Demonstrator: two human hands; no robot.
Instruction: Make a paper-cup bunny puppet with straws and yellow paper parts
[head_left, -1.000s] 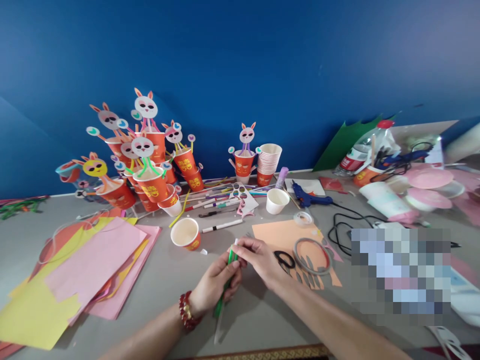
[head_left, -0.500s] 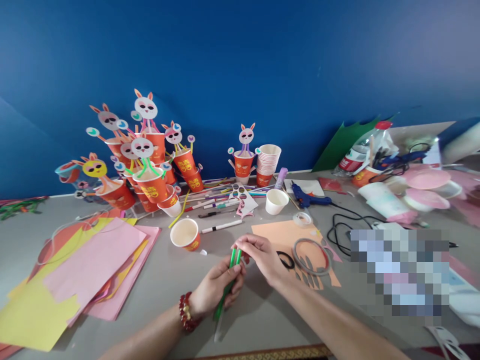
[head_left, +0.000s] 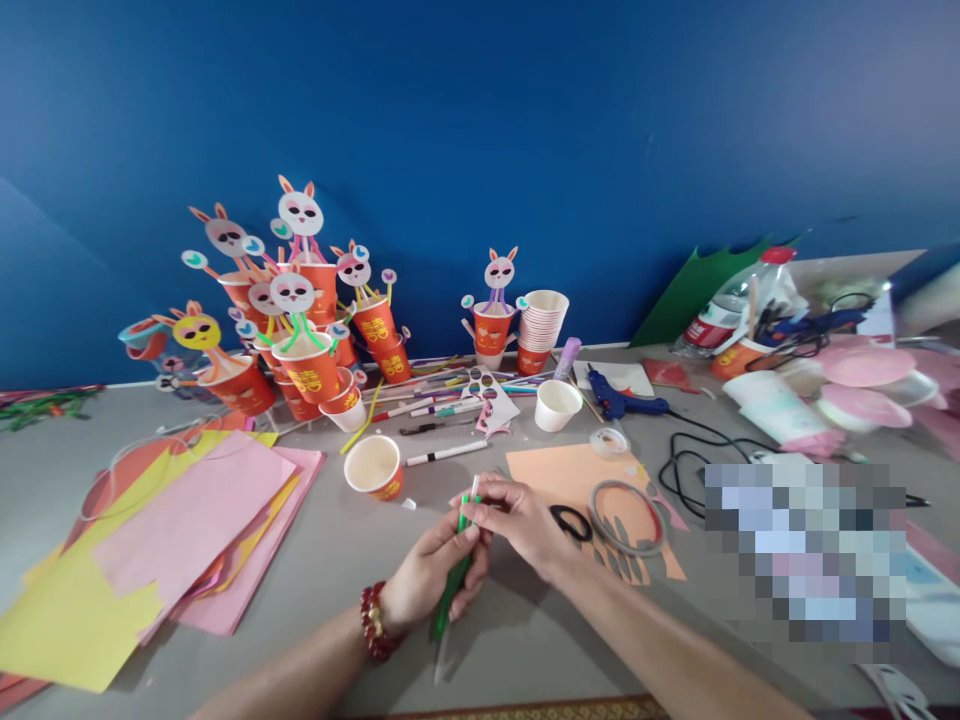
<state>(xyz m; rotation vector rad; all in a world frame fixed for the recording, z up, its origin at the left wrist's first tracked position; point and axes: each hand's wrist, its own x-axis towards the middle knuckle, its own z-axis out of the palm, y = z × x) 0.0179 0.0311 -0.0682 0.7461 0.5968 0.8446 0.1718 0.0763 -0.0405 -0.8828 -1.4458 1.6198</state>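
A grey tabletop (head_left: pixel 510 640) is seen against a plain blue wall (head_left: pixel 525 120). At the left edge one loose stack of yellow, pink and orange paper sheets (head_left: pixel 172 540) is spread; how many sheets lie in it cannot be counted, and its lower corner is cut off by the frame. Behind it a crowd of red paper cups with paper rabbit faces on straws (head_left: pixel 300 320) is gathered; at least eight rabbit faces can be made out there, overlapping one another, and one more rabbit cup (head_left: pixel 491 320) stands alone beside one stack of nested paper cups (head_left: pixel 541 325). One orange sheet of card (head_left: pixel 592 490) lies right of centre, with one pair of black-handled scissors (head_left: pixel 570 522) and one ring of tape (head_left: pixel 626 515) resting on it. A pixelated block at the right hides whatever lies there. Two single cups are counted in the open: one red cup (head_left: pixel 373 468) tipped toward the viewer and one white cup (head_left: pixel 557 404) upright.

At the near centre the left hand (head_left: pixel 435 570), a red bead bracelet (head_left: pixel 371 622) at its wrist, is closed around a green straw-like stick (head_left: pixel 450 600). The stick's upper end is pinched by the fingertips of the right hand (head_left: pixel 517 518). Whether one stick or two are held cannot be told; a pale length shows below the left hand.
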